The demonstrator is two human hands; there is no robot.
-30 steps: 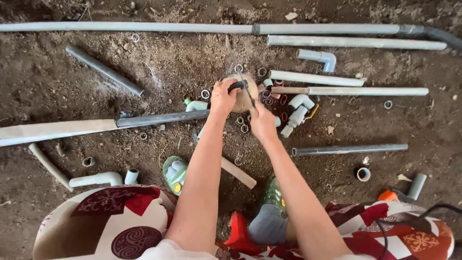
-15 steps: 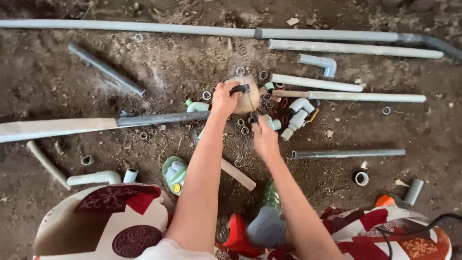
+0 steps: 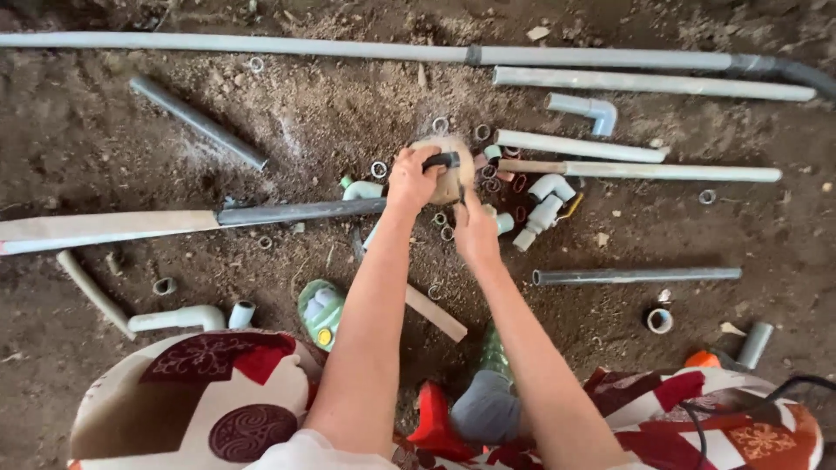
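Hands: left hand (image 3: 412, 178) gripping tan round block (image 3: 453, 165), right hand (image 3: 475, 231) beside.

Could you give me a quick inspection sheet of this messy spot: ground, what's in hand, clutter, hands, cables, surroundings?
Surface: bare brown dirt ground, loose and crumbly.
Job's things: round tan wooden block with a short dark pipe stub at it.
Clutter: long grey plastic pipes, white elbow fittings, small cut pipe rings, green squeeze bottle.
Hands: left hand grips the stub and block; right hand just below, fingers hidden.
Cables: black cable at lower right.
Surroundings: red-and-cream patterned cloth on the knees.
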